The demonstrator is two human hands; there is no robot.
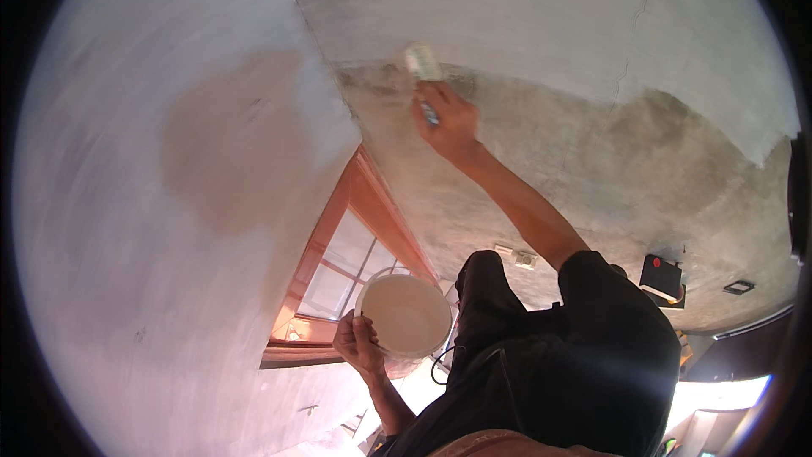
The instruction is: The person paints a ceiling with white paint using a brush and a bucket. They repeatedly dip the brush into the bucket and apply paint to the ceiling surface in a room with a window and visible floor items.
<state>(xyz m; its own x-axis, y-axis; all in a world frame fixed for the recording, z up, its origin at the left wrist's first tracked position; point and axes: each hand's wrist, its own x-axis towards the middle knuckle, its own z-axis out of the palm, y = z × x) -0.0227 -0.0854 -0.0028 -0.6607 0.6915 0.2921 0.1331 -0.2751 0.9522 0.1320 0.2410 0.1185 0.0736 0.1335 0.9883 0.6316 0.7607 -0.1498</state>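
Observation:
My right hand (448,123) is raised at arm's length and is shut on a paintbrush (422,63). The brush's pale bristles touch the surface overhead, right where fresh white paint meets bare grey plaster (592,169). My left hand (359,345) grips the rim of a white bucket (406,315) at chest height, and the bucket holds off-white paint. My black shirt (575,355) fills the lower right.
A red-brown wooden window frame (338,228) with glass panes runs along the corner between the two surfaces. The left wall is white with a pinkish patch (228,144). A black box (661,275), a small switch plate (518,256) and a dark fitting (738,288) sit on the grey surface.

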